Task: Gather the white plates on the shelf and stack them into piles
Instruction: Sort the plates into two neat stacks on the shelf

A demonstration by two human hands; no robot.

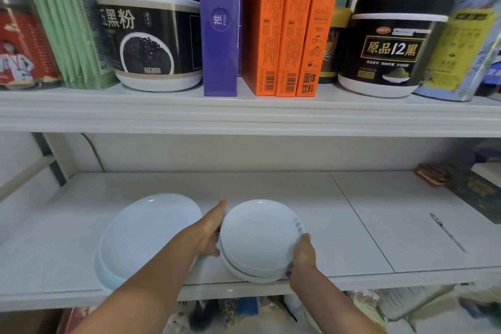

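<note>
A small pile of white plates point(257, 236) sits near the front edge of the middle shelf point(379, 225), with grey lettering on the top plate's right rim. My left hand point(210, 230) grips the pile's left rim. Its right front rim is held by my right hand point(302, 255). To the left lies a larger pile of white plates point(146, 233), partly covered by my left forearm and overhanging the shelf's front edge.
The upper shelf point(244, 114) carries jars point(154, 35), a purple box point(219, 24), orange boxes point(290, 32) and tins. Boxes point(477, 187) stand at the middle shelf's right end. A knife-like object point(447, 233) lies right of the plates. Packets fill the space below.
</note>
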